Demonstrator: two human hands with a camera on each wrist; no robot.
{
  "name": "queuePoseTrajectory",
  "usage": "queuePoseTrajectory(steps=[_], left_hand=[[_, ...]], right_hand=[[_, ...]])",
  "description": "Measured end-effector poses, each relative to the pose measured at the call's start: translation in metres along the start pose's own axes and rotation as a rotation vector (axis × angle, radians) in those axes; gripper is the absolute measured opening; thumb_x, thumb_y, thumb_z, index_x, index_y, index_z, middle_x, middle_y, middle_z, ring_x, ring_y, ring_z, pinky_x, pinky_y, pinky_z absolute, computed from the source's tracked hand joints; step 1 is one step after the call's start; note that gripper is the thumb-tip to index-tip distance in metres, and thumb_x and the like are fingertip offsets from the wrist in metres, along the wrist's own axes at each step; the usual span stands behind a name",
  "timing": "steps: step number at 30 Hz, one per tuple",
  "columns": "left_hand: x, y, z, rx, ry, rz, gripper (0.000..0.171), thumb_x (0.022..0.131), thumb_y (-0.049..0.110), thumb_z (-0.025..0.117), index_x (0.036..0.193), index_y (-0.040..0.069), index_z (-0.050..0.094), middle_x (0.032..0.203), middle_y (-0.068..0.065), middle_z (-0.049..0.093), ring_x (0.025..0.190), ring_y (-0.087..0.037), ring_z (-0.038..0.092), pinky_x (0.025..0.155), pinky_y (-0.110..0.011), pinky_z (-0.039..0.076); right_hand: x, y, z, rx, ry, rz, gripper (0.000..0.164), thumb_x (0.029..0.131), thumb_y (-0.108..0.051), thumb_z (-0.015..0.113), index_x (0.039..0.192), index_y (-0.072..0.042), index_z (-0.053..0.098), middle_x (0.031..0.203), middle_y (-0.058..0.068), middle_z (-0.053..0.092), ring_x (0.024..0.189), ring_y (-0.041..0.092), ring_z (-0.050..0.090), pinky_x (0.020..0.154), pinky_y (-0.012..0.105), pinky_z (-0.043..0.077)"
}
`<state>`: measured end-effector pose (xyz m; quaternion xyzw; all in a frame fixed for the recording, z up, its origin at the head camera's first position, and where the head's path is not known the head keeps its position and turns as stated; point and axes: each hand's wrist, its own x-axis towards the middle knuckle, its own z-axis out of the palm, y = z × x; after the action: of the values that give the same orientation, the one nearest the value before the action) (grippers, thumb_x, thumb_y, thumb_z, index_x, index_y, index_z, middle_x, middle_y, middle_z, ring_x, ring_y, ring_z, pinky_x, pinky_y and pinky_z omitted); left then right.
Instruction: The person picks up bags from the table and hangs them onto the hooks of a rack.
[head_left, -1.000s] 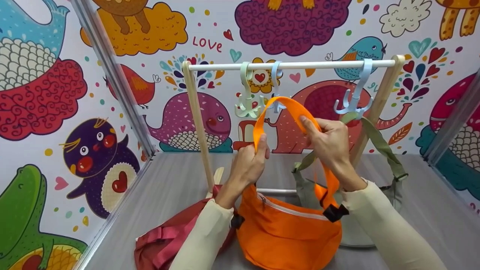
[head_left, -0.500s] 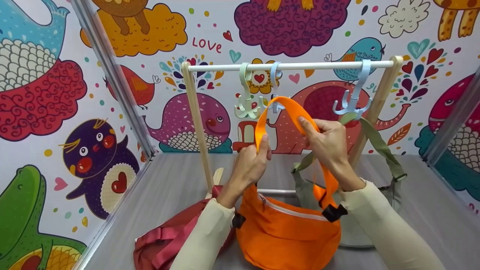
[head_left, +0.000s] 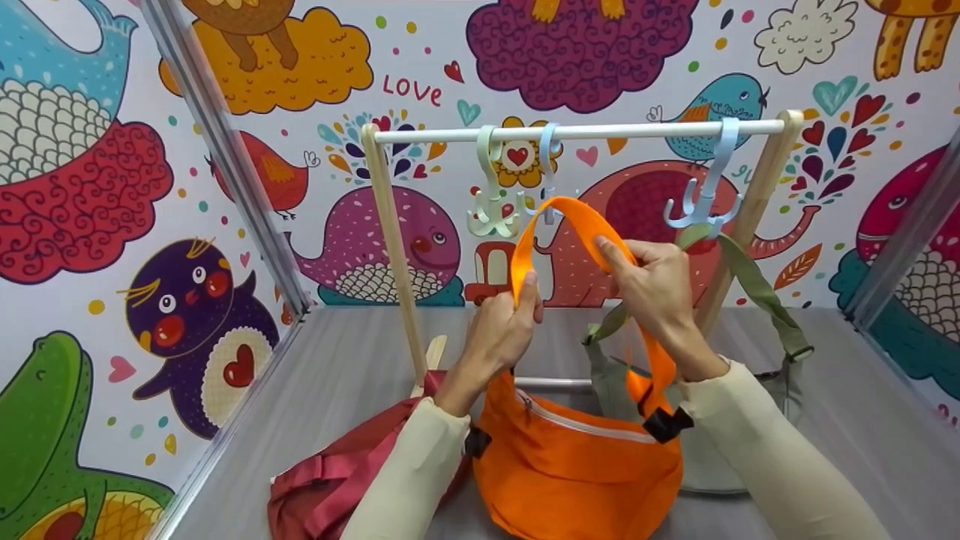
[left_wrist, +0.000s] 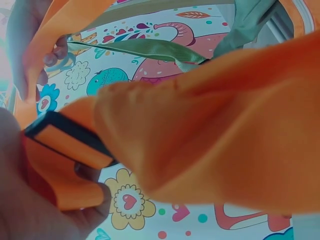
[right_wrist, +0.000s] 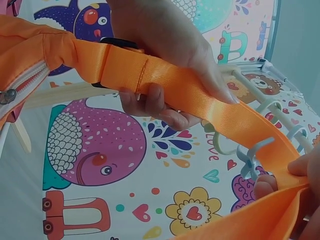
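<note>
A wooden rack (head_left: 394, 240) with a white top bar stood across the far side of the grey surface (head_left: 352, 352). Two pale-sleeved arms reached in from the near side, the left sleeve (head_left: 409, 472) slanting far and rightward, the right sleeve (head_left: 784, 457) far and leftward, so both hands were raised before the rack, the right one higher. Between the forearms, at the near middle, was the orange bag (head_left: 577, 480), zip upward; whether its base touched the surface could not be told. A red bag (head_left: 330, 480) lay to its left, partly behind the left sleeve, and a grey-green bag (head_left: 709, 471) sat to the right, its strap looped on the rightmost hook (head_left: 709, 199).

The left hand (head_left: 501, 330) was closed round the left side of the orange strap (head_left: 589, 223), thumb pointing up along it. The right hand (head_left: 660, 289) pinched its right side, thumb on one face and curled fingers behind. The hands stood apart, the strap arching between them in front of the middle hook (head_left: 550, 150); contact there could not be told. A black buckle (head_left: 666, 426) sat below the right hand.
</note>
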<state>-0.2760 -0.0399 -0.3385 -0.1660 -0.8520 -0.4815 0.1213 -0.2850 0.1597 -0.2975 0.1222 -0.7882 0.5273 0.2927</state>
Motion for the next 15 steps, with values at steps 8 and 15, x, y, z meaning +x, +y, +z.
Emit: queuePoseTrajectory(steps=[8,15], left_hand=[[-0.0001,-0.0025,0.0015,0.022,-0.004,-0.004,0.06,0.106,0.051,0.026,0.074,0.014,0.062,0.056,0.004,0.04,0.048,-0.016,0.038,0.045,-0.025,0.022],[0.0002,-0.0077,0.0064,0.046,-0.001,-0.001,0.061,0.106,0.05,0.027,0.071,0.015,0.062,0.056,0.004,0.041,0.048,-0.014,0.038,0.045,-0.025,0.022]], right_hand=[[0.0002,0.0022,-0.0003,0.035,-0.004,0.01,0.034,0.094,-0.03,0.068,0.079,-0.001,0.076,0.056,0.0,0.059,0.044,0.012,0.055,0.042,0.02,0.04],[-0.0012,0.0015,-0.0026,0.037,-0.019,0.015,0.034,0.095,-0.026,0.068,0.078,0.002,0.074,0.055,-0.001,0.057,0.044,0.011,0.056,0.042,0.02,0.04]])
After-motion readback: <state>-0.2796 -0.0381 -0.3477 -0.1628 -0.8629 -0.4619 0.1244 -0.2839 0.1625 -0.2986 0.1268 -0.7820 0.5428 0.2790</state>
